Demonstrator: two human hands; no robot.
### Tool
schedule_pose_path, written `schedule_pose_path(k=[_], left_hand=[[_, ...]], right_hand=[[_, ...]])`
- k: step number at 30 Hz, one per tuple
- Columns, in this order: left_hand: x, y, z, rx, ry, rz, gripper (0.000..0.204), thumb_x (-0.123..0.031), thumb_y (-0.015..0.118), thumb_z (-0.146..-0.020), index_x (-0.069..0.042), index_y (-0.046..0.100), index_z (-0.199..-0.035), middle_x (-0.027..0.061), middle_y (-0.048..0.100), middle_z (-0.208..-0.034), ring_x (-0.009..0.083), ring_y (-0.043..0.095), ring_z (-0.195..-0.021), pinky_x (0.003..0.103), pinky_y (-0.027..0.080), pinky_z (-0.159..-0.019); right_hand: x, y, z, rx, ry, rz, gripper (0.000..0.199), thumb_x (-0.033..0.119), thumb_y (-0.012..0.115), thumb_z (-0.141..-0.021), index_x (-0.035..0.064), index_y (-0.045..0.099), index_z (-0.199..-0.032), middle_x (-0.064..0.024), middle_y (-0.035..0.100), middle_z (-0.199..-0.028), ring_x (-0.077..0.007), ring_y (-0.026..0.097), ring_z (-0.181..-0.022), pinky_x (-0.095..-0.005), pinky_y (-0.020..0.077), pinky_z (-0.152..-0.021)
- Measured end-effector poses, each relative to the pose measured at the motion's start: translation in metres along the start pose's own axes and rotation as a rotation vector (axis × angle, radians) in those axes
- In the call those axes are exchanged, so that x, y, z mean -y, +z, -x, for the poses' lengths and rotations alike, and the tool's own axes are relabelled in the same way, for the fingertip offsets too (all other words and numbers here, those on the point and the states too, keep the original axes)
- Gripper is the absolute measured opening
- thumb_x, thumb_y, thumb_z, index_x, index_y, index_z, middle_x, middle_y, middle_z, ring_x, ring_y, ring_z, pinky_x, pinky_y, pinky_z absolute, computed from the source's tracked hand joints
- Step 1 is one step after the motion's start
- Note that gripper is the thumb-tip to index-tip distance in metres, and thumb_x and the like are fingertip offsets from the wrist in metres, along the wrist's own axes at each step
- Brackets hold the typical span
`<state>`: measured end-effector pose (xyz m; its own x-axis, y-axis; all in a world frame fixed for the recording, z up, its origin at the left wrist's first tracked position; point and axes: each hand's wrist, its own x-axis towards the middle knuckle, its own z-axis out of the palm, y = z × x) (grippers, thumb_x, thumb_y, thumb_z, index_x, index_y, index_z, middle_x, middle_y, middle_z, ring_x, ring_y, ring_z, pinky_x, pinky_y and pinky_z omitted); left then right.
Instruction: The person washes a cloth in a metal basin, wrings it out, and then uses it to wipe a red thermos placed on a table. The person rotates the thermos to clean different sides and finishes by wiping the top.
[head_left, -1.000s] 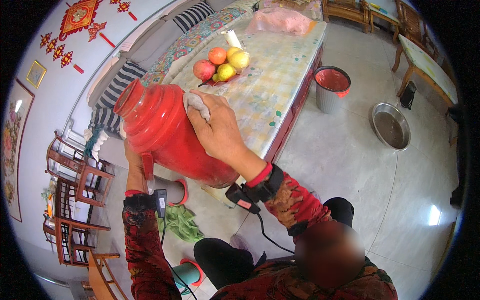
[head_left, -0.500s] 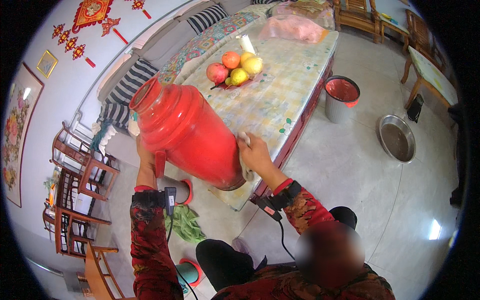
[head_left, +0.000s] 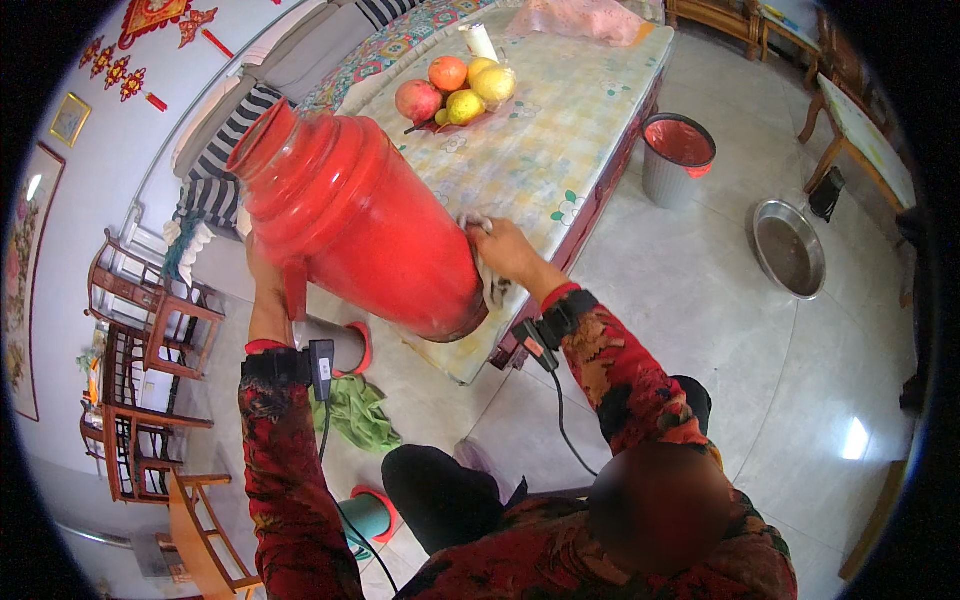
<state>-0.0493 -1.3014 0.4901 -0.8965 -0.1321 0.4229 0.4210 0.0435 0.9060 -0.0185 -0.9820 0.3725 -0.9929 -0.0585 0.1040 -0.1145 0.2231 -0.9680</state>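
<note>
A large red thermos flask (head_left: 375, 225) is tilted over the near end of the low table, its open neck toward the upper left and its base toward the lower right. My left hand (head_left: 264, 275) holds it on the left side, beside the red handle (head_left: 296, 289); the fingers are hidden behind the flask. Near the base, my right hand (head_left: 505, 250) is closed on a pale, crumpled cloth (head_left: 495, 288) that lies against the flask's side.
Fruit (head_left: 465, 106) and a white cylinder (head_left: 479, 42) stand on the checked tablecloth (head_left: 560, 130). To the right are a lined bin (head_left: 672, 180) and a metal basin (head_left: 790, 248) of murky water. Green cloth (head_left: 358, 412) lies at lower left, near stools and wooden chairs (head_left: 150, 290).
The view has shifted, so the table and room sit higher and further left. The flask leans slightly more, and my right hand with the cloth stays by its base.
</note>
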Motion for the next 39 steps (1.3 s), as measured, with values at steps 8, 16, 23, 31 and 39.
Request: schedule_pose_path(k=[8, 16, 23, 31, 39], left_hand=[[0.013, -0.017, -0.014, -0.034, 0.076, -0.157, 0.038, -0.029, 0.06, -0.086, 0.0, 0.064, -0.11, 0.0091, 0.067, -0.104, 0.0195, 0.061, -0.092, 0.034, 0.047, -0.08], [-0.003, 0.0, -0.001, 0.028, -0.026, -0.018, 0.038, -0.028, 0.059, -0.087, 0.0, 0.063, -0.112, 0.0087, 0.066, -0.106, 0.0195, 0.062, -0.091, 0.033, 0.048, -0.082], [-0.002, -0.003, -0.005, 0.001, -0.041, 0.033, 0.039, -0.027, 0.059, -0.085, 0.001, 0.062, -0.113, 0.0105, 0.066, -0.109, 0.0199, 0.063, -0.094, 0.033, 0.048, -0.083], [-0.007, 0.001, 0.002, 0.044, -0.016, -0.079, 0.044, -0.025, 0.063, -0.083, -0.003, 0.057, -0.12, 0.0096, 0.063, -0.114, 0.0216, 0.061, -0.101, 0.033, 0.047, -0.087], [-0.028, 0.025, 0.017, 0.003, -0.132, 0.16, 0.046, -0.022, 0.06, -0.088, -0.003, 0.049, -0.129, 0.0088, 0.058, -0.121, 0.0211, 0.059, -0.104, 0.033, 0.047, -0.09]], right_hand=[[-0.007, 0.064, 0.115, -0.449, -0.203, 0.138, 0.047, 0.016, 0.05, -0.09, -0.0062, 0.04, -0.131, -0.0308, 0.051, -0.12, -0.0442, 0.049, -0.107, -0.0458, 0.0381, -0.096], [-0.02, 0.06, 0.112, -0.375, -0.239, 0.182, 0.059, -0.002, 0.057, -0.074, -0.012, 0.038, -0.128, -0.0287, 0.046, -0.125, -0.0427, 0.042, -0.114, -0.0457, 0.0324, -0.1], [-0.024, -0.004, 0.022, 0.035, -0.185, 0.273, 0.025, 0.002, 0.05, -0.075, 0.003, 0.059, -0.098, -0.0261, 0.061, -0.083, -0.0453, 0.059, -0.083, -0.0465, 0.0488, -0.072], [-0.005, 0.064, 0.138, -0.429, -0.279, 0.233, 0.027, 0.001, 0.055, -0.08, -0.0062, 0.058, -0.105, -0.0249, 0.056, -0.095, -0.0427, 0.052, -0.091, -0.0423, 0.044, -0.083], [-0.023, 0.044, 0.11, -0.343, -0.302, 0.186, 0.015, -0.001, 0.058, -0.077, -0.0036, 0.058, -0.092, -0.0217, 0.053, -0.086, -0.0397, 0.049, -0.084, -0.0458, 0.0418, -0.073]])
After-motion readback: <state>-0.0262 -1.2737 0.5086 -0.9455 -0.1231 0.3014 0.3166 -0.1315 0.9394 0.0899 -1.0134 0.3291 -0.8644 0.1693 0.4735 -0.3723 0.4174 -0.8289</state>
